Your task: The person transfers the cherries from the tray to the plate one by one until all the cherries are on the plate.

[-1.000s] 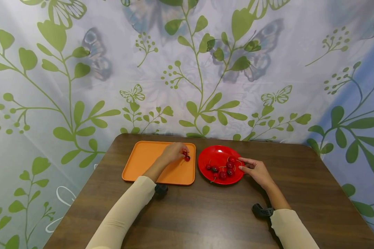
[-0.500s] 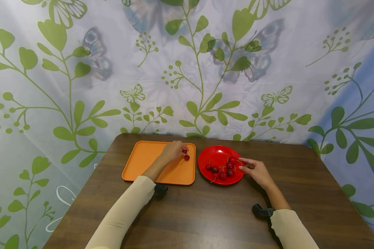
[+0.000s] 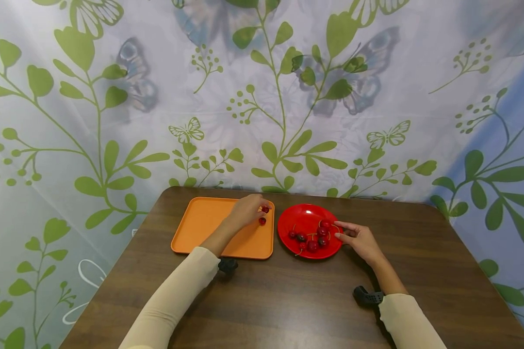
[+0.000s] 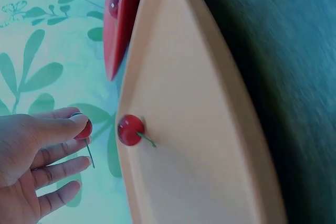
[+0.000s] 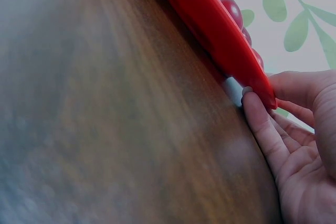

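Note:
Between thumb and forefinger my left hand (image 3: 246, 211) pinches a red cherry (image 4: 84, 128) by its fruit, stem hanging down and the other fingers spread. It hovers over the right end of the orange tray (image 3: 205, 220). A second cherry (image 4: 130, 130) with a green stem lies on that tray, close to its edge. Several cherries (image 3: 312, 245) sit in the red plate (image 3: 303, 213) to the right. My right hand (image 3: 360, 240) grips this plate's right rim, with digits on both sides of it in the right wrist view (image 5: 294, 129).
Tray and plate stand side by side on the brown wooden table (image 3: 288, 300), a narrow gap between them. Behind the table hangs a cloth (image 3: 262, 121) printed with leaves and butterflies. Dark bands (image 3: 368, 295) are strapped round both wrists.
My left hand has shifted a little to the right and away from me, the pinched cherry moving with it. The right hand and the plate have stayed in place.

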